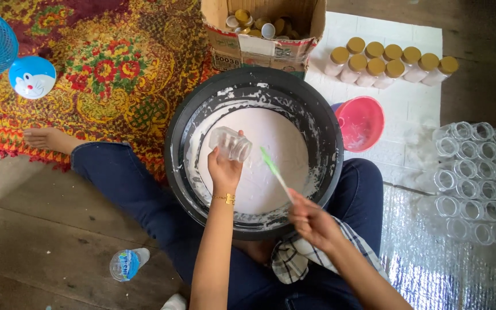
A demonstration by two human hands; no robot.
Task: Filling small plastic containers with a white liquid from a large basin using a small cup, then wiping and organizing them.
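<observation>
My left hand (223,169) was clamped on a clear jar (231,143), tilted on its side over the white paste (259,138) in the black tub (173,149) between my knees. My right hand (312,221) pinched the end of a green spatula (275,171), its blade pointing toward 11 o'clock, just beside the jar's mouth. Empty jars (477,178) lay in rows at 3 o'clock, capped jars (391,63) at 1 o'clock, a pink bowl (363,121) touching the tub's rim at 2. A carton (259,34) of lids stood at 12, a bottle (127,264) at 8.
</observation>
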